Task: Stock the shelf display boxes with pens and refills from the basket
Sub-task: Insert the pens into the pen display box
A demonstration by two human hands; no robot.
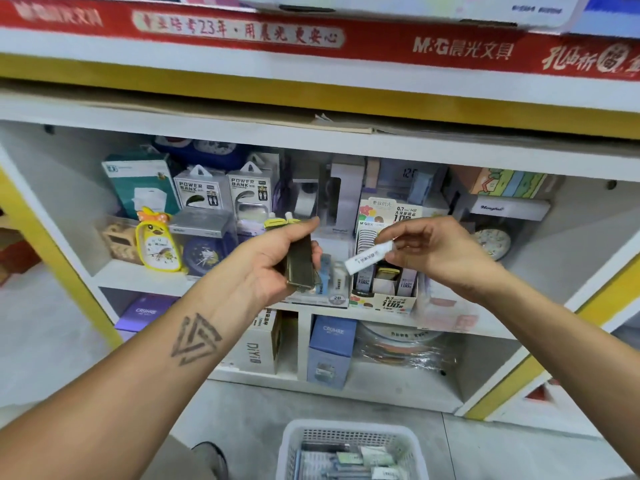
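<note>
Your left hand (273, 261) is curled around a dark, flat pack (300, 263) with a yellow-green top, and this grip is tight, with the thumb on one side and the fingers wrapped behind. The pack stands almost upright in front of the shelf. Your right hand (436, 252) pinches a small white box (369, 257) between the thumb and the first fingers, and the box tilts down toward the left. It has dark print on it, too blurry to read, so it may be a refill box. Both hands are up in front of the middle shelf (145, 275), near each other but not touching. Just under the white box sits an open display box (384, 289) with "0.7" and "100" on its front, and small packs stand inside it. Beside it on the left is another small display box (332, 289) marked "2B". Farther left on the same shelf are a yellow duck clock (157, 242) and a round blue clock (202, 254). Behind them stand two boxes that say "POWER BANK" (199, 190). Down by your feet is a white basket (349, 452) on the floor, and it holds more packs of pens and refills. On the lower shelf there is a blue box (330, 351) and a white box marked "DIY" (259, 344). A red banner (450, 48) with white letters runs across the top.
</note>
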